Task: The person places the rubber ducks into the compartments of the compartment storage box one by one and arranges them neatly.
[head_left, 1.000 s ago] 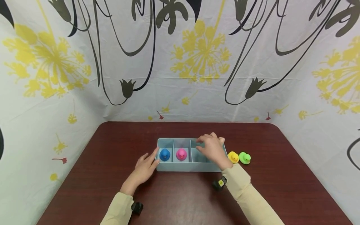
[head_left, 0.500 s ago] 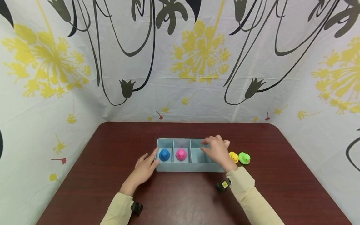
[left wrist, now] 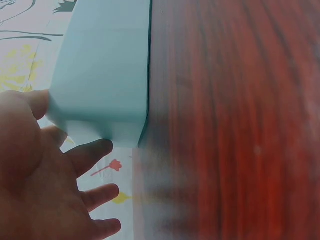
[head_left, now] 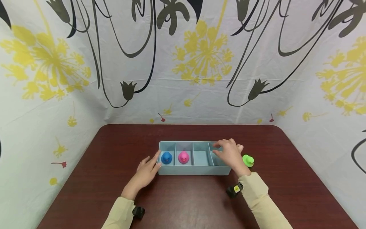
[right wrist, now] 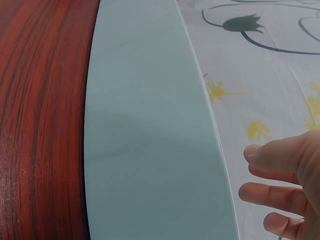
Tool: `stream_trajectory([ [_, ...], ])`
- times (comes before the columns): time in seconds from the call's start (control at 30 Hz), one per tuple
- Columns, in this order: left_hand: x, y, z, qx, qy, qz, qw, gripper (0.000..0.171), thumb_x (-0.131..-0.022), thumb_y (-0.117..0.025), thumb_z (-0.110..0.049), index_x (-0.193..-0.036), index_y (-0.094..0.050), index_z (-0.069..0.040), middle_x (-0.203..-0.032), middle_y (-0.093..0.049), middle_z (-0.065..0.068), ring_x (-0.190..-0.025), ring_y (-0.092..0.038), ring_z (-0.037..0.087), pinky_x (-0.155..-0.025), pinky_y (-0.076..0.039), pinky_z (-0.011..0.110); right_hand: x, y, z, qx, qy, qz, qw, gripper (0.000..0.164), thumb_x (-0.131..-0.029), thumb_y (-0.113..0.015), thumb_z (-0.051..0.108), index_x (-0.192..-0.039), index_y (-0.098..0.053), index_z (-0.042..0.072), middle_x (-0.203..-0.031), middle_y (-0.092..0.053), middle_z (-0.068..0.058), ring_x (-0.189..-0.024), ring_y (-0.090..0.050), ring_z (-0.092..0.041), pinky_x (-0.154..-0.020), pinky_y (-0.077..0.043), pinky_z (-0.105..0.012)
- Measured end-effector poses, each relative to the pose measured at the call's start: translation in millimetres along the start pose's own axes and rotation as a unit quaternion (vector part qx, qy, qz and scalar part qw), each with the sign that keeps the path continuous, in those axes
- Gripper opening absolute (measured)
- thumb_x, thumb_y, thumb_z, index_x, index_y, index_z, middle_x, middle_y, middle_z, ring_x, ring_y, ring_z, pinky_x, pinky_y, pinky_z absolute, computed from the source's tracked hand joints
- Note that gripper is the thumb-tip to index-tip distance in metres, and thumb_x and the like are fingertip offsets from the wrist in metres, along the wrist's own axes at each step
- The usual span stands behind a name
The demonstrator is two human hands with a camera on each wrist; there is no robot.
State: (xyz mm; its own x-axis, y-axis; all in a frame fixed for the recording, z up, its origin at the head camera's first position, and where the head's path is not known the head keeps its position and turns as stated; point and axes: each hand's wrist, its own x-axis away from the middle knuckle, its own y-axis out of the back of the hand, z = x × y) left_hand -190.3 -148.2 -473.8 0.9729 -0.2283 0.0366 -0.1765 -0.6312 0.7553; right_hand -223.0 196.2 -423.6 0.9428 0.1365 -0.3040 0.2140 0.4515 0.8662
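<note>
A pale blue divided box (head_left: pixel 194 170) lies across the table. Its leftmost compartment holds a blue rubber duck (head_left: pixel 166 157), and a pink rubber duck (head_left: pixel 183 157) sits in the one beside it. My left hand (head_left: pixel 145 171) touches the box's left end with fingers extended; the left wrist view shows thumb and fingertips against its corner. Over the rightmost compartment hovers my right hand (head_left: pixel 230 155), fingers loosely bent and a gap between thumb and index finger. Nothing is between its visible fingers in the right wrist view. A green rubber duck (head_left: pixel 248 160) stands just right of that hand. The yellow duck is hidden behind it.
The dark red wooden table (head_left: pixel 177 203) has rounded far corners. A white cloth (head_left: pixel 183 105) printed with yellow and grey flowers hangs behind it and along both sides. A small black camera (head_left: pixel 138 212) is strapped at the left wrist, another (head_left: pixel 235 190) at the right.
My right hand has moved right along the box, uncovering the third compartment and covering the yellow duck. My left hand has stayed at the box's left end.
</note>
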Motion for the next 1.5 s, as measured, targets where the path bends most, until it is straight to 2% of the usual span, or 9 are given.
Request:
stream_trajectory([
  [0.33, -0.3, -0.9, 1.2, 0.001, -0.001, 0.001, 1.0000, 0.059, -0.102, -0.039, -0.043, -0.154, -0.015, -0.031, -0.151, -0.039, 0.009, -0.142, -0.018, 0.042, -0.109, -0.010, 0.068, 4, 9, -14, -0.038, -0.022, 0.007, 0.999, 0.022, -0.083, -0.074, 0.018, -0.104, -0.072, 0.012, -0.098, -0.069, -0.006, -0.089, -0.045, -0.026, -0.071, -0.015, -0.049],
  [0.53, -0.8, -0.1, 0.8, -0.002, 0.002, -0.004, 1.0000, 0.059, -0.101, -0.039, -0.045, -0.154, -0.016, -0.031, -0.152, -0.038, 0.010, -0.142, -0.019, 0.043, -0.109, -0.012, 0.069, 8, 19, -24, -0.042, -0.029, 0.012, 0.999, 0.021, -0.084, -0.072, 0.018, -0.105, -0.072, 0.013, -0.105, -0.068, -0.009, -0.094, -0.045, -0.027, -0.072, -0.015, -0.050],
  [0.83, 0.3, 0.6, 1.6, 0.004, 0.005, -0.001, 1.0000, 0.059, -0.101, -0.039, -0.045, -0.154, -0.016, -0.031, -0.152, -0.037, 0.010, -0.142, -0.018, 0.042, -0.108, -0.012, 0.069, 14, 36, -42, -0.026, -0.054, 0.011, 0.998, 0.017, -0.085, -0.072, 0.019, -0.101, -0.073, 0.012, -0.105, -0.068, -0.013, -0.094, -0.044, -0.030, -0.070, -0.016, -0.051],
  [1.07, -2.0, 1.5, 3.2, 0.003, -0.004, 0.000, 1.0000, 0.059, -0.102, -0.040, -0.042, -0.154, -0.016, -0.029, -0.151, -0.039, 0.010, -0.142, -0.018, 0.043, -0.109, -0.009, 0.068, 23, 45, -60, -0.015, -0.080, 0.020, 0.997, 0.019, -0.085, -0.071, 0.021, -0.102, -0.072, 0.012, -0.110, -0.067, -0.017, -0.097, -0.044, -0.034, -0.067, -0.016, -0.051],
  [1.5, -2.6, 1.6, 3.8, 0.009, -0.002, 0.006, 0.9999, 0.059, -0.102, -0.040, -0.042, -0.154, -0.014, -0.032, -0.151, -0.038, 0.009, -0.143, -0.018, 0.042, -0.109, -0.011, 0.068, 40, 51, -98, -0.004, -0.081, 0.033, 0.996, 0.024, -0.086, -0.070, 0.022, -0.107, -0.070, 0.010, -0.113, -0.064, -0.020, -0.099, -0.042, -0.037, -0.066, -0.016, -0.052],
])
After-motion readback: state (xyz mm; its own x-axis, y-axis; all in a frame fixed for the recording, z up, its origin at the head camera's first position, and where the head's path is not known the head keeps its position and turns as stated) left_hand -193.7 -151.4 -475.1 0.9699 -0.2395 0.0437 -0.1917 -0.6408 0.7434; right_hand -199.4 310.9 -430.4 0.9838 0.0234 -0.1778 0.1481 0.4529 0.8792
